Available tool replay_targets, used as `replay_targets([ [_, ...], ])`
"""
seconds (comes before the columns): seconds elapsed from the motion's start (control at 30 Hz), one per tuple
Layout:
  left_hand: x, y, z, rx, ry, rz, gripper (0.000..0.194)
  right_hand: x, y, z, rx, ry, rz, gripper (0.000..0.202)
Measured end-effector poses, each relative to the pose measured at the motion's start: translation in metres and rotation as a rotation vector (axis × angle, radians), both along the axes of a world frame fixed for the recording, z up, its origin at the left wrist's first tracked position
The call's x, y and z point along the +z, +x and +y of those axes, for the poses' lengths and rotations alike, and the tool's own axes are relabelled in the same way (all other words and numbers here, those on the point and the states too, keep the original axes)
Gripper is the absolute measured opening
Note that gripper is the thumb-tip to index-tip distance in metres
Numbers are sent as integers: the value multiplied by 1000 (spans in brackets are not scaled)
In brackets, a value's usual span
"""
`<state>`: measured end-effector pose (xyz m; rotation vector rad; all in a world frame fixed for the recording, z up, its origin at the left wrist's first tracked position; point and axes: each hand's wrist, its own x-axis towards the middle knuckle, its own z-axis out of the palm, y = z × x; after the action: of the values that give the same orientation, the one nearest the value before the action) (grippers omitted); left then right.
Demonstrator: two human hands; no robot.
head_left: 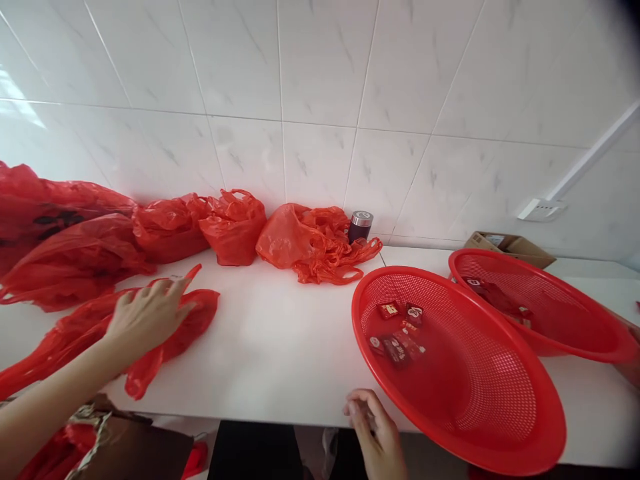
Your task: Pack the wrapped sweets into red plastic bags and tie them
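Note:
My left hand (150, 312) lies over a loose red plastic bag (195, 327) spread on the left of the table. Its fingers reach forward, with the thumb apart, and a strip of the bag sticks up beside the fingertips. Over the table's front edge is my right hand (376, 433), its fingers curled and thumb near the index finger. Whatever it may hold is hidden. Just right of that hand, a red mesh basket (450, 433) stands tilted, with several small dark-red packets (397, 348) inside.
A second red basket (590, 333) holds more packets at the right, near a cardboard box (530, 250). Along the tiled wall sit filled red bags (235, 230) and a dark lidded cup (360, 227). An open carton (135, 447) stands below the table's edge. Another hand (631, 363) shows far right.

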<state>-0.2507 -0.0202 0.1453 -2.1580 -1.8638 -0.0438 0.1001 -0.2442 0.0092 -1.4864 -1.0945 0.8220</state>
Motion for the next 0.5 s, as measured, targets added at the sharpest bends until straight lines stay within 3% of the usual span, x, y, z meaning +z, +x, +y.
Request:
replay_targets([
  [0.07,-3,40,7,-209,-80,-99,47,-9,12,-13,-96,7,-21,33],
  [0.17,-21,124,26,-522,-197,-235,41,-14,25,-24,-276,42,-55,38],
  [0.23,-37,179,44,-578,-207,-256,42,-13,29,-29,-370,59,-115,41],
  [0.3,-51,220,61,-554,-208,-290,46,-13,32,-31,-408,64,-183,43],
  [0.4,-64,242,73,-462,-223,-350,40,-15,35,-34,-443,76,-231,42],
  [0.5,-71,220,54,-397,-255,-410,27,-16,33,-28,-414,105,-223,39],
])
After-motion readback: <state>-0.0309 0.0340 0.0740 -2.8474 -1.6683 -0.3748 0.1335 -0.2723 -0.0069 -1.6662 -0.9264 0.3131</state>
